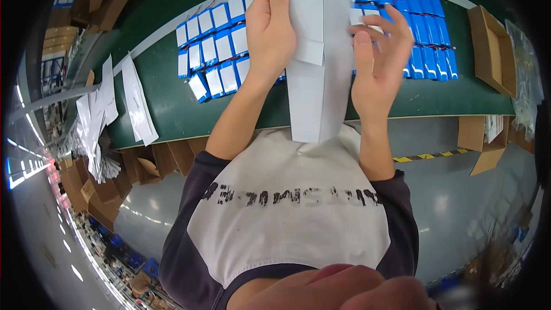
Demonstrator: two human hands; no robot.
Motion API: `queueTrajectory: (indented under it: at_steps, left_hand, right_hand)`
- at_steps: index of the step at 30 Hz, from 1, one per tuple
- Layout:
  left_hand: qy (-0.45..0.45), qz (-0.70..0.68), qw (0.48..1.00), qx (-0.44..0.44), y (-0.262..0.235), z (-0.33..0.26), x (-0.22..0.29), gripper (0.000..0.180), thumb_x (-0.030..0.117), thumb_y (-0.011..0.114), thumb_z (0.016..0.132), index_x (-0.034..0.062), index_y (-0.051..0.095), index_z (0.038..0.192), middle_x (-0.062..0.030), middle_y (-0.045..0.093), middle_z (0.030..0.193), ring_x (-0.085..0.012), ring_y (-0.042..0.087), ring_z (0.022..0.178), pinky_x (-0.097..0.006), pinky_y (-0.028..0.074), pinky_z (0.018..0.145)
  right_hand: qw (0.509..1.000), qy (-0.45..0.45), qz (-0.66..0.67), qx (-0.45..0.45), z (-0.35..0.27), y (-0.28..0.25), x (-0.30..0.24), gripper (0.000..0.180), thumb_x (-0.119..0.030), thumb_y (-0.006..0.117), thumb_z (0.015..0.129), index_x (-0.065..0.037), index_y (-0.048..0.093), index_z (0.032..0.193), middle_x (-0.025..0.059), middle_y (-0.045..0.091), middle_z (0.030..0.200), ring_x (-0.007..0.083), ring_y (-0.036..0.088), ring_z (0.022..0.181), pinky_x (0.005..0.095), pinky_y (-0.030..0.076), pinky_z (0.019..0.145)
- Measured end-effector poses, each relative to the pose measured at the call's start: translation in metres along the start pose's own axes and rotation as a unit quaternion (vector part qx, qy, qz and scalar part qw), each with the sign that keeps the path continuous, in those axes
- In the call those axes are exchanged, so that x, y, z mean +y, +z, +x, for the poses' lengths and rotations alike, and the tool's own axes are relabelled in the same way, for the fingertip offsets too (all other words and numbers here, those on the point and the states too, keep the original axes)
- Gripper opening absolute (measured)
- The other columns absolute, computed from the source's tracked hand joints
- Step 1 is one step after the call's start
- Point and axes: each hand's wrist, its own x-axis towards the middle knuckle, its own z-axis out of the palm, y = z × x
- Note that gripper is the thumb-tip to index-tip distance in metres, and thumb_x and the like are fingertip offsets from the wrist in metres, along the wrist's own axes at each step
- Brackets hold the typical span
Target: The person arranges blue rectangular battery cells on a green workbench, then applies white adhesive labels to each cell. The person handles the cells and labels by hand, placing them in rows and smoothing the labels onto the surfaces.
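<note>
My left hand point(272, 28) is closed on a long white sheet of label-like pieces point(307, 95), its thumb lying along the sheet's upper left edge. The sheet is creased lengthwise and hangs over the table's near edge toward my shirt. Just to the right of it, my right hand point(379, 60) is raised with fingers apart and slightly curled, and nothing shows between them. Flat blue battery packs point(225, 46) with white rectangles on top lie in rows on the left. More blue battery packs point(427, 28) lie on the right, mostly bare, a few with white rectangles; my hands partly cover both groups.
The green table point(172, 117) carries loose white strips point(136, 100) at its left end. An open cardboard box point(493, 51) stands at the right end beside clear plastic wrap point(525, 74). More cardboard boxes point(163, 158) sit below the near edge.
</note>
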Motion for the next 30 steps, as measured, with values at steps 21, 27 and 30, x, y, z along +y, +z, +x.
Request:
queueTrajectory:
  at_steps: [21, 27, 30]
  left_hand:
    - [-0.026, 0.105, 0.993, -0.044, -0.034, -0.047, 0.003, 0.017, 0.017, 0.051, 0.111, 0.0022, 0.059, 0.116, -0.0059, 0.068, 0.081, -0.0094, 0.059, 0.066, -0.022, 0.044, 0.06]
    - [0.0, 0.186, 0.968, -0.166, -0.04, -0.049, 0.031, 0.05, 0.017, 0.071, 0.097, 0.0011, 0.047, 0.138, -0.0225, 0.072, 0.097, -0.0343, 0.074, 0.08, -0.035, 0.056, 0.069]
    - [0.038, 0.185, 0.945, -0.266, -0.053, -0.055, 0.032, 0.09, 0.019, 0.083, 0.085, -0.0002, 0.028, 0.154, -0.0261, 0.066, 0.118, -0.0421, 0.069, 0.104, -0.044, 0.055, 0.087]
  right_hand:
    - [0.966, -0.089, -0.241, -0.017, -0.014, 0.001, -0.004, 0.059, -0.009, 0.072, 0.098, 0.001, 0.046, 0.151, 0.0134, 0.061, 0.125, 0.0179, 0.062, 0.102, 0.0323, 0.05, 0.09]
    - [0.954, 0.198, 0.137, -0.177, -0.008, -0.004, -0.014, 0.057, -0.004, 0.068, 0.099, 0.003, 0.046, 0.151, 0.0135, 0.065, 0.125, 0.0177, 0.064, 0.109, 0.031, 0.052, 0.089]
    - [0.937, 0.228, 0.16, -0.212, -0.005, -0.011, -0.005, 0.061, -0.005, 0.066, 0.1, 0.002, 0.042, 0.155, 0.0127, 0.066, 0.123, 0.0166, 0.065, 0.109, 0.0309, 0.054, 0.085]
